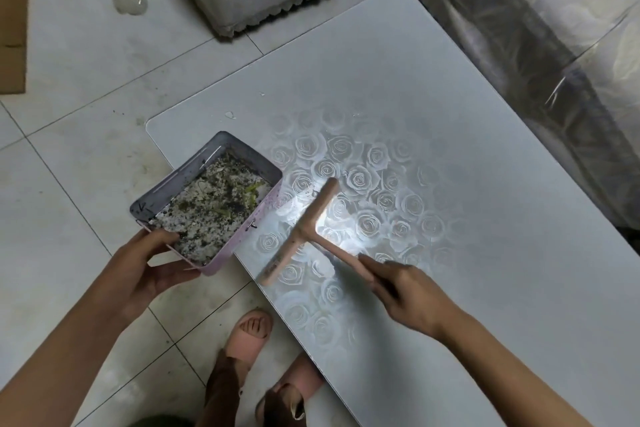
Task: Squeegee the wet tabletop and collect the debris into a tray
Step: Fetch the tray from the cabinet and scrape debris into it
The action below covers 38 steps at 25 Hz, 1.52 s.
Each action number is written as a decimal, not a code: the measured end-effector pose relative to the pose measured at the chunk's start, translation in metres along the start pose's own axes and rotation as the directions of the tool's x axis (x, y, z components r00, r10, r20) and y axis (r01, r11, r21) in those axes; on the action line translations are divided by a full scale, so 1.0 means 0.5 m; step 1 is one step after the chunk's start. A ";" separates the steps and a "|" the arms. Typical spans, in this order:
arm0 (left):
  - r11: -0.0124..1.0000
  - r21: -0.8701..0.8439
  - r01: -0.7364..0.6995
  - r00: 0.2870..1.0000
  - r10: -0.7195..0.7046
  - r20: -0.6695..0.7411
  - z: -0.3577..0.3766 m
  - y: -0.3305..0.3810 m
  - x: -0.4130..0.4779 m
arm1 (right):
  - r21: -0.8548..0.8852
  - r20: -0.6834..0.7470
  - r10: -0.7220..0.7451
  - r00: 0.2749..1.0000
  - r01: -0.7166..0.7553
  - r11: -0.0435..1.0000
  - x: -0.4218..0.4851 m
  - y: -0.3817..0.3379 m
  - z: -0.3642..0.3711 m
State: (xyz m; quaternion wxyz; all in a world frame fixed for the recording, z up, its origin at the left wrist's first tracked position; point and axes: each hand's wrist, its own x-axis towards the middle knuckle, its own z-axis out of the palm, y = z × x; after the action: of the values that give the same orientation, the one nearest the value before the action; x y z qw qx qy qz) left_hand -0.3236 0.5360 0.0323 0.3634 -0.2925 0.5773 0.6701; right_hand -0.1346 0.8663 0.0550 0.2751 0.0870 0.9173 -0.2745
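The collecting step is judged to be in hand. The tray [173,180], already strewn with debris [211,204], is gripped at its near corner by the left hand [149,270] and held at the left edge of the tabletop [485,184]. The squeegee [304,232] is held by its handle in the right hand [408,291], with the blade just right of the tray. Next, 1 short leftward stroke over the edge is called for, with the tray set close under the rim.
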 end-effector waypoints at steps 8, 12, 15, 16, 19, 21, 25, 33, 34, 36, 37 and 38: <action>0.998 -0.051 -0.021 0.999 0.019 -0.036 -0.050 0.035 0.007 | -0.168 0.042 0.071 0.997 -0.063 0.984 -0.062 0.140 -0.165; 0.996 -0.091 -0.004 0.998 -0.001 -0.057 -0.050 0.037 0.009 | -0.182 0.012 0.041 0.999 -0.038 0.983 -0.057 0.117 -0.148; 0.994 -0.111 -0.001 0.998 -0.007 -0.070 -0.040 0.040 0.000 | -0.141 0.026 0.090 0.996 -0.086 0.986 -0.080 0.085 -0.157; 0.994 -0.105 0.003 0.997 -0.011 -0.072 -0.039 0.042 -0.001 | -0.099 0.017 0.094 0.995 -0.092 0.991 -0.075 0.065 -0.158; 0.993 -0.120 -0.007 0.995 -0.005 -0.099 -0.035 0.054 -0.017 | -0.003 -0.040 0.061 0.997 -0.061 0.998 -0.031 -0.013 -0.183; 0.993 -0.113 -0.025 0.993 0.012 -0.117 -0.040 0.069 -0.021 | 0.026 -0.055 0.062 0.997 -0.061 0.998 0.028 -0.065 -0.196; 0.995 -0.069 -0.070 0.992 0.063 -0.110 -0.078 0.109 -0.006 | 0.172 -0.053 0.097 0.994 -0.087 0.981 0.167 -0.177 -0.209; 0.987 0.163 -0.001 0.999 0.007 -0.039 -0.224 0.246 0.049 | 0.136 -0.087 0.054 0.995 -0.042 0.990 0.416 -0.386 -0.218; 0.982 0.187 0.019 0.999 -0.012 -0.034 -0.239 0.265 0.055 | 0.093 -0.081 0.050 0.995 -0.042 0.995 0.440 -0.407 -0.206; 0.973 0.222 0.060 0.998 -0.058 -0.015 -0.268 0.307 0.078 | 0.022 -0.080 0.114 0.990 -0.113 0.993 0.458 -0.423 -0.191; 0.969 0.233 0.081 0.997 -0.082 -0.007 -0.283 0.326 0.089 | 0.013 -0.067 0.177 0.982 -0.177 0.984 0.444 -0.422 -0.191; 0.965 0.246 0.092 0.995 -0.095 0.004 -0.295 0.347 0.100 | 0.011 -0.041 0.256 0.966 -0.255 0.967 0.423 -0.416 -0.194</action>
State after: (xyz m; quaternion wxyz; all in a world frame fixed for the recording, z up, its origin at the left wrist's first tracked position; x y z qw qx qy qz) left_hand -0.4987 0.3859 0.0651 0.4326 -0.2669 0.6383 0.5781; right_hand -0.4199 0.7479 0.1004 0.2887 0.2110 0.9032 -0.2376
